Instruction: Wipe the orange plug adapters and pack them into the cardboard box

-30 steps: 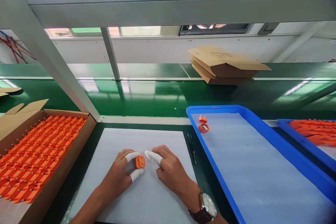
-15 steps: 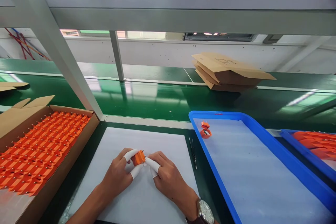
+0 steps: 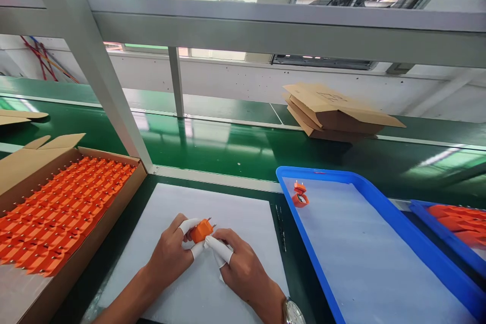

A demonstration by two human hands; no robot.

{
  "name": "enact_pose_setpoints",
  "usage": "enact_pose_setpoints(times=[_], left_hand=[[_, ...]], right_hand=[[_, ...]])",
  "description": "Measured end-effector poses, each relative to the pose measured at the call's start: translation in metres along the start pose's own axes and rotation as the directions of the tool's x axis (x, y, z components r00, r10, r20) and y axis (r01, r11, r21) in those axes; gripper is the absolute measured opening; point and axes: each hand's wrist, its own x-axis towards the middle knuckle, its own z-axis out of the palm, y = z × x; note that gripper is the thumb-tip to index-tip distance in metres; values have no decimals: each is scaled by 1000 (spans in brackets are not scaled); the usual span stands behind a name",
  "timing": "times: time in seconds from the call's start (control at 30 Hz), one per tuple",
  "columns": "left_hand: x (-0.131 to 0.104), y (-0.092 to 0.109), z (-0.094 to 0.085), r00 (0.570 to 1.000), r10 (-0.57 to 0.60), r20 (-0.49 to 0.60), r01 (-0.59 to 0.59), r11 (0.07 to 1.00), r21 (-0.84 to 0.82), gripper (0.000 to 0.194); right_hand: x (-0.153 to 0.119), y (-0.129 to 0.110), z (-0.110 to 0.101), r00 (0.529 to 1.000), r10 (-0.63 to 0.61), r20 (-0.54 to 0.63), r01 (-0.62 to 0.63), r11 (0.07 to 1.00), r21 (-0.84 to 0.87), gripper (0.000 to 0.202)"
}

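Note:
Over the white sheet (image 3: 243,212), my left hand (image 3: 170,248) pinches an orange plug piece (image 3: 201,231) between white-covered fingertips, its metal pins pointing up and to the right. My right hand (image 3: 243,263), also with white finger covers and a watch at the wrist, is closed beside the lower right of the piece. Its fingertips are close to the piece; anything between them is too small to make out. Two small orange parts (image 3: 300,200) lie at the upper left of the blue tray (image 3: 315,276).
At left, a cardboard box (image 3: 110,212) holds rows of orange pieces. A second blue tray (image 3: 448,230) with orange parts is at far right. Thin tools (image 3: 281,228) lie between sheet and tray. Folded cardboard (image 3: 337,111) rests behind, beyond a metal frame (image 3: 228,25).
The view has tilted slightly. The orange piece has turned in my left hand so its pins show more clearly, and my right fingertips have shifted a little to its lower side.

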Motion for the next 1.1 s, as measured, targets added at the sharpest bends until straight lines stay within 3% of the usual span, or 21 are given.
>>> enact_pose_setpoints(times=[0.2, 0.4, 0.57, 0.67, 0.83, 1.1], left_hand=[[-3, -3, 2, 999, 17, -32, -16, 999, 28, 35], [-1, -3, 0, 999, 47, -24, -47, 999, 8, 40], [-3, -3, 3, 995, 95, 5, -95, 995, -30, 36], [-5, -1, 5, 994, 106, 16, -105, 993, -59, 28], [-6, 3, 6, 991, 130, 33, -126, 987, -101, 22], [-10, 0, 8, 982, 187, 17, -185, 979, -89, 27]], right_hand=[[-6, 9, 1, 1000, 10, 20, -6, 987, -161, 36], [-2, 28, -18, 983, 170, -66, -182, 909, -374, 46], [5, 15, -21, 986, 138, -88, -155, 962, -223, 59], [8, 1, -16, 986, 168, -10, -168, 979, -118, 56], [9, -10, -12, 950, 278, 144, -280, 960, -9, 48], [7, -8, -9, 890, 412, 196, -443, 882, 158, 50]])
